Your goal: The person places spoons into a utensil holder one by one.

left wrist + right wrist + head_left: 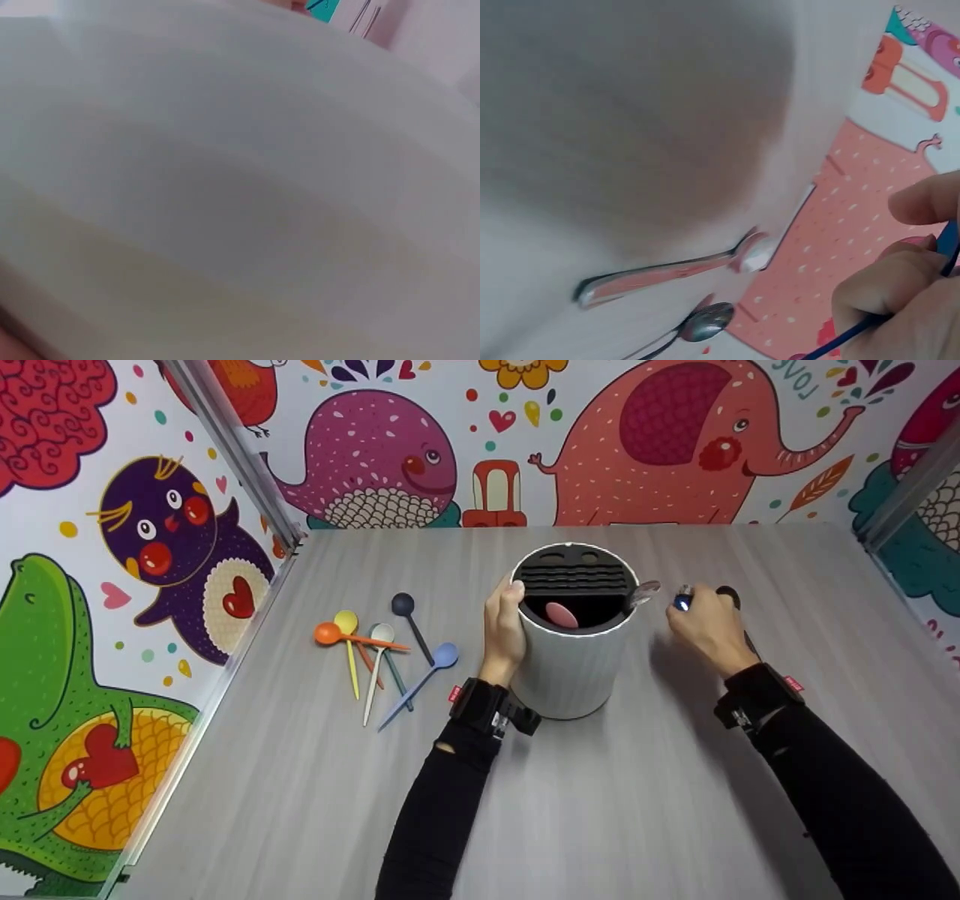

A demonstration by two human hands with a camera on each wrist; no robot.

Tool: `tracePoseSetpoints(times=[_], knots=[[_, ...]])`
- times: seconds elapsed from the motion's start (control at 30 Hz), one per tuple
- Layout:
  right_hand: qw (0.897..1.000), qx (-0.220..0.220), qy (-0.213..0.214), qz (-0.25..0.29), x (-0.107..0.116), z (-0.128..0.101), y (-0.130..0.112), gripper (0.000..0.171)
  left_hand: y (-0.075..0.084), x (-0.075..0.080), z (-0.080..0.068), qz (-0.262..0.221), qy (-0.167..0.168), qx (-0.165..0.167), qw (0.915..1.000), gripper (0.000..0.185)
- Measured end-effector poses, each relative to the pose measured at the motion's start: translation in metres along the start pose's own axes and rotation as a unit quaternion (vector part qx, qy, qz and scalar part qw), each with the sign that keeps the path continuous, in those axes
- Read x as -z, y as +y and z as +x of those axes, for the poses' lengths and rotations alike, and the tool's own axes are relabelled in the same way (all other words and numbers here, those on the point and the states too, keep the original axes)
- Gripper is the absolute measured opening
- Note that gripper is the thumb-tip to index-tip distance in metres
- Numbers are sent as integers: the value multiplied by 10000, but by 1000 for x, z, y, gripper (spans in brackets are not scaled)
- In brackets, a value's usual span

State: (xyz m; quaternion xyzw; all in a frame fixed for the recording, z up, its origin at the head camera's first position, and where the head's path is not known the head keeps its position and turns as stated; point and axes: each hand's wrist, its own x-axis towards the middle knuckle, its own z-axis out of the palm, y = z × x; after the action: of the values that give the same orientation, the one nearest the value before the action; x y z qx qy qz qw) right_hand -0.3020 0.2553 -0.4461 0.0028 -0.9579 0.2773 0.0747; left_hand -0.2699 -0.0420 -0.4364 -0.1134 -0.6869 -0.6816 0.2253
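A tall whitish-grey utensil holder (566,675) with a black divided top stands on the table. My left hand (504,622) grips its left side, thumb up at the rim. Its wall (240,180) fills the left wrist view. Inside the opening a pink spoon (561,615) shows, and a shiny spoon (643,594) sticks out at the right rim. To the right of the holder, my right hand (709,630) holds a dark blue spoon-like utensil (847,337), partly hidden by the fingers. Metal spoons (660,277) lie on the table in the right wrist view.
Several coloured spoons lie in a loose pile left of the holder, among them an orange spoon (328,634), a black spoon (403,604) and a lilac-blue spoon (444,655). Walls with cartoon animals (382,450) border the table (262,795) at the back and sides.
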Motion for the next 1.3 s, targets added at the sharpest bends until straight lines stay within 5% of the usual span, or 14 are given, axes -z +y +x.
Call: tracePoseSetpoints(times=[0.37,0.67,1.0,1.3], knots=[[9968,264,444,612,0,-17,-25,47,-2,0,1,34,35,-41,10000,55],[9890,587,688,1174,3,-29,-40,38,1,0,1,16,33,-143,9999,55],[9705,793,1085,2000,13,-35,-51,46,1,0,0,-52,28,-101,9999,55],[9526,1067,936,2692,19,-44,-62,42,-1,0,1,-27,26,-119,9999,54]])
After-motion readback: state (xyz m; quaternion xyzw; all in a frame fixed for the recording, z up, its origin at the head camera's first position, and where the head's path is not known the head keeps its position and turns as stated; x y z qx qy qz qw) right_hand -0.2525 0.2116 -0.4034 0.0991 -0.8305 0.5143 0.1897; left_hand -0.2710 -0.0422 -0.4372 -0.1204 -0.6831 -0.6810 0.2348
